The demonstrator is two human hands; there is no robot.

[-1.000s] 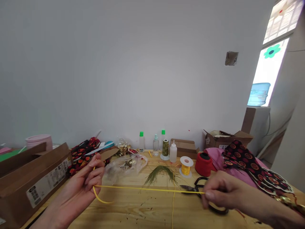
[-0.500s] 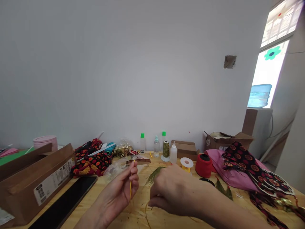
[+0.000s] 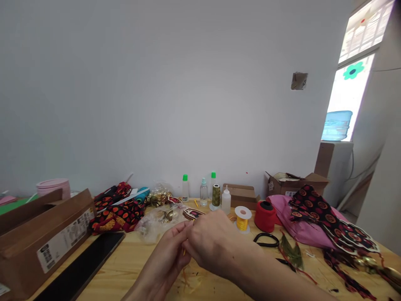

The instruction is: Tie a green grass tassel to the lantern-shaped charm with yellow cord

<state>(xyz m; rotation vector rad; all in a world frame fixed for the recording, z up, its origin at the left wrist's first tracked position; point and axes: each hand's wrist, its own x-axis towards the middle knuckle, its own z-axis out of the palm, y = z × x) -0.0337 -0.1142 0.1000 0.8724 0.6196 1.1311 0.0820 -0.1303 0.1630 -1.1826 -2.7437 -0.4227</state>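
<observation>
My left hand (image 3: 167,261) and my right hand (image 3: 213,246) meet over the middle of the wooden table (image 3: 138,267). Both are closed in a pinch on a thin yellow cord (image 3: 184,252), of which only a short piece shows between the fingers. The right hand lies over the left fingertips and hides most of the cord. Black scissors (image 3: 266,240) lie just right of the hands, and a yellow thread spool (image 3: 242,219) stands behind them.
A long cardboard box (image 3: 46,234) and a black flat panel (image 3: 81,267) lie at the left. Patterned fabric (image 3: 117,213), a clear plastic bag (image 3: 159,219), small bottles (image 3: 203,192), an olive thread cone (image 3: 216,195) and a red spool (image 3: 265,216) line the back. Pink and patterned cloth (image 3: 316,217) covers the right.
The hands held the yellow cord stretched wide apart a second ago. They have come together at the centre, and the right hand now covers the left fingertips and the cord.
</observation>
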